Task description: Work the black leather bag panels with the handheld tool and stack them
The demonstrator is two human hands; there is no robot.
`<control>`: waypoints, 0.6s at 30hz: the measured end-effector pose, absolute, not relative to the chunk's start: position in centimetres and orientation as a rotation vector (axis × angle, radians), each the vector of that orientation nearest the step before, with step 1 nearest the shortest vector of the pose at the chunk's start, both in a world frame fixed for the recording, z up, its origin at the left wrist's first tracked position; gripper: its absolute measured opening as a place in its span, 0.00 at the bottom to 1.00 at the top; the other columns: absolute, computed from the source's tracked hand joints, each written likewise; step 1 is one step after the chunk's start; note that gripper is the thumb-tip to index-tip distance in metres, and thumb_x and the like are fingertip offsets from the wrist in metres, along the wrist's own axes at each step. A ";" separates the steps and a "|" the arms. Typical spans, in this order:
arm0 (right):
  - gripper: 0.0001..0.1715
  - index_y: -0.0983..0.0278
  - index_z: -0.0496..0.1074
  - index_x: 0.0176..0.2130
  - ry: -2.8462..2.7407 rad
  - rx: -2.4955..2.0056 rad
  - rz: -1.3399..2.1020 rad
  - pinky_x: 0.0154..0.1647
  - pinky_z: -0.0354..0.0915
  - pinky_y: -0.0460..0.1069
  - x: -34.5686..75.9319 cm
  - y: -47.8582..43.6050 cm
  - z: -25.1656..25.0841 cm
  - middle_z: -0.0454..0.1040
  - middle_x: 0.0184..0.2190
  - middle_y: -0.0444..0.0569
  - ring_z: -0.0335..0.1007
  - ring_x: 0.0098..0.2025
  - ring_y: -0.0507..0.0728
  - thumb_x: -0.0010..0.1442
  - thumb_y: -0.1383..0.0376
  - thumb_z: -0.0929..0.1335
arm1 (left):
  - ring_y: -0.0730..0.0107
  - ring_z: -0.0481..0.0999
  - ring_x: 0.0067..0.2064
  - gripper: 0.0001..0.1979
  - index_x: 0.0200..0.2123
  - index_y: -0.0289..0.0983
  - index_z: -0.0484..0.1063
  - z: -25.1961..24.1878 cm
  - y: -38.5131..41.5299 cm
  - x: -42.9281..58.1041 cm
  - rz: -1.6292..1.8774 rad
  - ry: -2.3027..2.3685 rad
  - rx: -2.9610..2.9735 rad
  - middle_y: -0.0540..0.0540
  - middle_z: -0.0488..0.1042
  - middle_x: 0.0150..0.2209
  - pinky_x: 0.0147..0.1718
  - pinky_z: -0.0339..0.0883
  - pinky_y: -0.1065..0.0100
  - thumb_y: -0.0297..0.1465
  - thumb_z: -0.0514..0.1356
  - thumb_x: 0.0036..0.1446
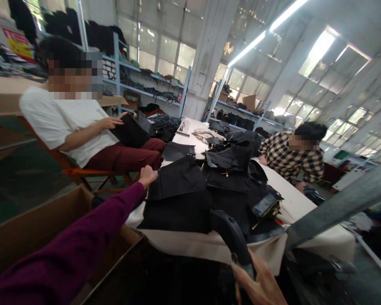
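My left hand [148, 176], in a purple sleeve, is closed at the left edge of a black bag panel [180, 180]. This panel lies over another flat black piece [178, 214] on the table. At the lower right, my right hand [258, 279] is closed around the lower end of a curved black strip [231, 231]. The strip's upper end rests against the black pieces at the table's front edge. A small dark tip shows by my right thumb; what it belongs to I cannot make out. Black pieces with gold zippers [266, 207] are heaped to the right.
A cardboard box [44, 212] stands at the left, below my arm. One person [70, 123] sits left holding a black bag [133, 129]; another in a checked shirt [279, 152] leans at the table's right side. A slanted metal post [339, 207] crosses the right.
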State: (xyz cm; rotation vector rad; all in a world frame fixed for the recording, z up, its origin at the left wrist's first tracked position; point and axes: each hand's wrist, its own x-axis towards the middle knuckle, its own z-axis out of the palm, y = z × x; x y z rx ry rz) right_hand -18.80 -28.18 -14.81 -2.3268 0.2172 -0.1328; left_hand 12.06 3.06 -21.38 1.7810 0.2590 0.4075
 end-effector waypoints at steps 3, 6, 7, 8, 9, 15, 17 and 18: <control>0.19 0.63 0.73 0.36 0.267 -2.286 -0.131 0.44 0.65 0.48 -18.9 -28.6 -15.5 0.75 0.40 0.53 0.68 0.46 0.62 0.48 0.53 0.68 | 0.46 0.61 0.54 0.14 0.35 0.29 0.69 -23.5 2.3 9.7 0.412 0.152 1.924 0.33 0.68 0.45 0.52 0.53 0.56 0.27 0.62 0.41; 0.15 0.63 0.71 0.34 0.246 -2.245 -0.014 0.32 0.67 0.45 -18.5 -28.3 -15.9 0.75 0.29 0.48 0.71 0.34 0.58 0.51 0.56 0.66 | 0.54 0.61 0.54 0.15 0.39 0.31 0.68 -25.0 2.5 7.0 0.489 -0.154 2.160 0.35 0.66 0.49 0.54 0.51 0.60 0.33 0.56 0.49; 0.13 0.63 0.70 0.32 0.232 -2.223 0.036 0.28 0.66 0.44 -18.3 -28.1 -16.0 0.73 0.24 0.45 0.71 0.29 0.56 0.52 0.57 0.65 | 0.56 0.63 0.54 0.16 0.41 0.31 0.68 -25.2 2.8 6.1 0.515 -0.242 2.229 0.35 0.67 0.49 0.55 0.51 0.62 0.35 0.53 0.51; 0.11 0.63 0.68 0.30 0.211 -2.199 0.075 0.24 0.64 0.44 -18.1 -27.8 -16.1 0.70 0.20 0.43 0.69 0.23 0.53 0.54 0.58 0.63 | 0.58 0.64 0.53 0.17 0.41 0.32 0.69 -25.4 3.3 5.2 0.539 -0.280 2.276 0.36 0.67 0.49 0.54 0.52 0.63 0.37 0.51 0.53; 0.10 0.63 0.66 0.29 0.183 -2.173 0.110 0.21 0.62 0.43 -17.9 -27.5 -16.2 0.67 0.17 0.40 0.66 0.20 0.52 0.55 0.59 0.62 | 0.59 0.66 0.51 0.18 0.41 0.33 0.69 -25.4 3.8 4.3 0.554 -0.252 2.297 0.37 0.68 0.48 0.53 0.53 0.64 0.38 0.49 0.54; 0.10 0.64 0.62 0.32 0.067 -2.109 0.160 0.15 0.59 0.43 -15.7 -25.7 -16.9 0.62 0.13 0.36 0.64 0.15 0.51 0.56 0.59 0.60 | 0.60 0.72 0.42 0.21 0.37 0.36 0.71 -25.7 6.1 -0.1 0.399 0.100 2.270 0.43 0.73 0.40 0.43 0.60 0.68 0.45 0.49 0.53; 0.09 0.64 0.63 0.32 0.012 -2.147 0.105 0.16 0.60 0.43 -14.3 -25.1 -17.0 0.64 0.14 0.37 0.64 0.15 0.51 0.56 0.60 0.60 | 0.63 0.73 0.36 0.21 0.34 0.37 0.72 -25.9 5.9 -1.4 0.276 0.091 2.218 0.45 0.74 0.34 0.37 0.61 0.69 0.47 0.50 0.52; 0.09 0.64 0.64 0.32 -0.008 -2.173 0.059 0.17 0.61 0.43 -13.5 -24.7 -17.1 0.66 0.15 0.38 0.65 0.16 0.51 0.56 0.61 0.61 | 0.64 0.73 0.32 0.21 0.33 0.37 0.72 -26.0 5.7 -1.9 0.225 0.090 2.186 0.46 0.74 0.30 0.33 0.61 0.70 0.47 0.50 0.52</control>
